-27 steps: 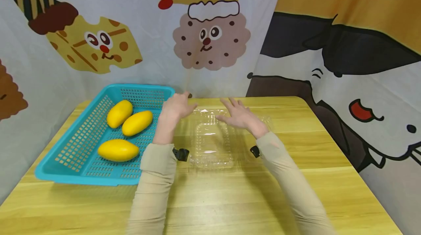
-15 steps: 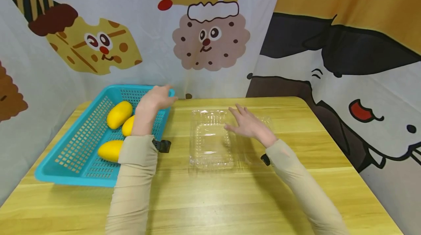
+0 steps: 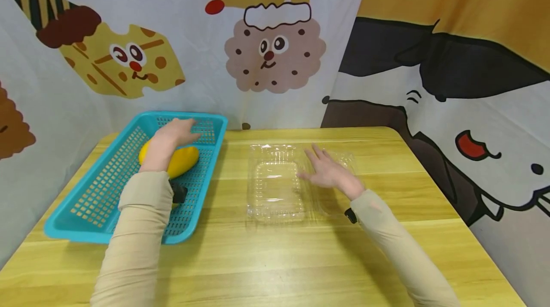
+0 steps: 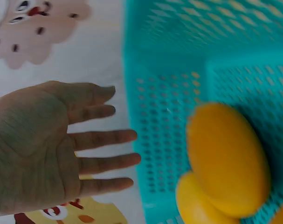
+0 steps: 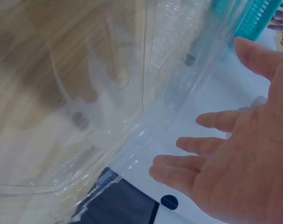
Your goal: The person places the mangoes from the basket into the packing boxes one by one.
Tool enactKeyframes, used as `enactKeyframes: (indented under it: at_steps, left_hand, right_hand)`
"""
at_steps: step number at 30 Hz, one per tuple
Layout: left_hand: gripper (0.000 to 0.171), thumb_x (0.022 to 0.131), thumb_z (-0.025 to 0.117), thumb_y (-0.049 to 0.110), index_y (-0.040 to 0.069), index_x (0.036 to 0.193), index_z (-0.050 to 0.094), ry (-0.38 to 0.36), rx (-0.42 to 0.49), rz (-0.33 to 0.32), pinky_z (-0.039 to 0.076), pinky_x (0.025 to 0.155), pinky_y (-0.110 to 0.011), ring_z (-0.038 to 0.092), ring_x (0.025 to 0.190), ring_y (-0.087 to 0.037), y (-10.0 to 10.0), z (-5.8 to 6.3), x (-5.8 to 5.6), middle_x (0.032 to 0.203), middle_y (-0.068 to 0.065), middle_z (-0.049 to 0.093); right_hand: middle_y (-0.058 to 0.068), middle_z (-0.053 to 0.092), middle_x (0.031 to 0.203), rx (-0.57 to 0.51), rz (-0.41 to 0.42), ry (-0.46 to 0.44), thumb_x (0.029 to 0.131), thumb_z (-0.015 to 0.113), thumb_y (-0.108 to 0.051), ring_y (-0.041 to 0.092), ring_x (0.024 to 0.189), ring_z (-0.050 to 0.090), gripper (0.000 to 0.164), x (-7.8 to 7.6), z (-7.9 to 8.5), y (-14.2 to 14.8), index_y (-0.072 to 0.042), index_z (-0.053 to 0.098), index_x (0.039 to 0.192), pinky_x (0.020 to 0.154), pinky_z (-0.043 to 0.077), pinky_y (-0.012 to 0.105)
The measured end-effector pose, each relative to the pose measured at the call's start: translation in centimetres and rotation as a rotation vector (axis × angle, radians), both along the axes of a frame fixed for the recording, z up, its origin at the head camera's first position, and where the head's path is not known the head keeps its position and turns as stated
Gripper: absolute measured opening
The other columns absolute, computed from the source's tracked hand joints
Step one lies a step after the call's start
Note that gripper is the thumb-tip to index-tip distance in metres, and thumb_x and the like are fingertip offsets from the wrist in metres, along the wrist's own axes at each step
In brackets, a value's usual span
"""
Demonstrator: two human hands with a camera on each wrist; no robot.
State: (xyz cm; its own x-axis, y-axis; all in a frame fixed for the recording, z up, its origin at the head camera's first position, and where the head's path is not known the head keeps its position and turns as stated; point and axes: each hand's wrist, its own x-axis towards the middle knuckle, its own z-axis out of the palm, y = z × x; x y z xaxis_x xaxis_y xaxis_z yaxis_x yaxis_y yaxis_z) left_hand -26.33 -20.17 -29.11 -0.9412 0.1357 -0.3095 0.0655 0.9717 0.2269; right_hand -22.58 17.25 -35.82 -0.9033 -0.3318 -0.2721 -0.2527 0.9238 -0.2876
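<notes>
Blue basket point(image 3: 99, 197) with yellow fruits point(image 4: 227, 158) inside, left hand point(image 3: 172, 135) above it with fingers out and nothing held, clear plastic box point(image 3: 277, 197) on wooden table point(image 3: 266, 264), right hand point(image 3: 328, 171) over its right side, fingers spread, holding nothing

text: none legible | labels, brands: none legible | numbers: none legible | signs: none legible
</notes>
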Motion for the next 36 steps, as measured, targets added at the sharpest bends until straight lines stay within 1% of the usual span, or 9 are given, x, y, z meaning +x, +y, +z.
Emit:
enactKeyframes:
  at_steps: [5,7,13,15,19,23,25,30,36]
  left_hand:
    - [0.060,0.094,0.045,0.027,0.000,0.142,0.024,-0.025,-0.059,-0.037,0.028,0.100,-0.064,0.022,0.128,-0.053,-1.3,-1.7,-0.3,0.142,-0.035,0.021]
    - [0.059,0.093,0.047,0.025,-0.001,0.141,0.026,-0.034,-0.074,-0.056,0.030,0.100,-0.063,0.024,0.127,-0.053,-1.7,-2.5,-0.3,0.141,-0.036,0.023]
    - [0.063,0.091,0.049,0.026,-0.002,0.142,0.024,-0.110,-0.096,-0.067,0.031,0.099,-0.063,0.025,0.127,-0.054,-2.5,-4.6,-0.3,0.140,-0.036,0.024]
    - [0.064,0.091,0.051,0.027,-0.002,0.141,0.025,-0.119,-0.101,-0.078,0.033,0.097,-0.063,0.028,0.125,-0.054,-2.7,-5.0,-0.1,0.140,-0.036,0.026]
    - [0.067,0.088,0.054,0.029,0.000,0.141,0.026,-0.129,-0.086,-0.074,0.034,0.094,-0.064,0.030,0.125,-0.053,-3.0,-5.6,-0.1,0.140,-0.035,0.027]
    - [0.073,0.086,0.058,0.030,0.001,0.142,0.022,-0.149,-0.056,-0.062,0.031,0.097,-0.065,0.026,0.127,-0.053,-3.2,-6.1,-0.2,0.141,-0.035,0.024]
    - [0.076,0.084,0.061,0.031,0.000,0.142,0.021,-0.149,-0.039,-0.068,0.031,0.097,-0.065,0.026,0.126,-0.053,-3.2,-6.4,-0.3,0.140,-0.036,0.024]
    - [0.085,0.080,0.066,0.035,-0.002,0.141,0.020,-0.145,0.002,-0.077,0.033,0.097,-0.063,0.032,0.123,-0.052,-3.3,-7.0,-0.3,0.136,-0.036,0.031]
    - [0.090,0.078,0.068,0.038,-0.003,0.141,0.019,-0.141,-0.003,-0.084,0.035,0.095,-0.061,0.034,0.121,-0.052,-3.4,-7.4,-0.4,0.134,-0.037,0.033]
  right_hand:
    - [0.010,-0.008,0.154,0.005,-0.020,-0.015,0.087,0.046,-0.057,0.038,0.141,0.005,0.086,0.1,-0.2,0.1,-0.015,0.004,0.148,0.109,0.015,0.059]
    - [0.011,-0.007,0.154,0.007,-0.033,-0.027,0.087,0.048,-0.055,0.038,0.140,0.009,0.087,0.1,-0.2,0.1,-0.013,0.003,0.148,0.110,0.017,0.057]
    - [0.017,0.002,0.154,0.009,-0.049,-0.062,0.089,0.052,-0.046,0.039,0.139,0.015,0.085,0.2,-0.2,0.0,-0.005,0.006,0.147,0.111,0.018,0.053]
    - [0.018,0.007,0.153,0.006,-0.048,-0.062,0.089,0.053,-0.044,0.038,0.139,0.015,0.084,0.2,-0.2,0.0,-0.002,0.008,0.146,0.113,0.017,0.051]
    - [0.020,0.012,0.152,0.000,-0.045,-0.068,0.089,0.053,-0.041,0.038,0.139,0.017,0.081,0.3,-0.2,0.0,0.000,0.011,0.146,0.113,0.017,0.050]
    - [0.021,0.016,0.151,-0.008,-0.038,-0.075,0.090,0.053,-0.039,0.038,0.138,0.019,0.079,0.3,-0.1,-0.1,0.000,0.013,0.145,0.113,0.018,0.050]
    - [0.021,0.017,0.151,-0.013,-0.035,-0.076,0.090,0.053,-0.039,0.037,0.138,0.020,0.079,0.3,-0.1,-0.1,0.001,0.013,0.145,0.113,0.018,0.050]
    - [0.022,0.021,0.149,-0.012,-0.031,-0.080,0.090,0.054,-0.038,0.037,0.137,0.023,0.078,0.4,-0.1,-0.3,0.002,0.015,0.144,0.113,0.020,0.049]
    - [0.022,0.022,0.149,-0.010,-0.036,-0.083,0.089,0.055,-0.037,0.037,0.136,0.024,0.078,0.4,0.0,-0.4,0.002,0.016,0.144,0.112,0.021,0.049]
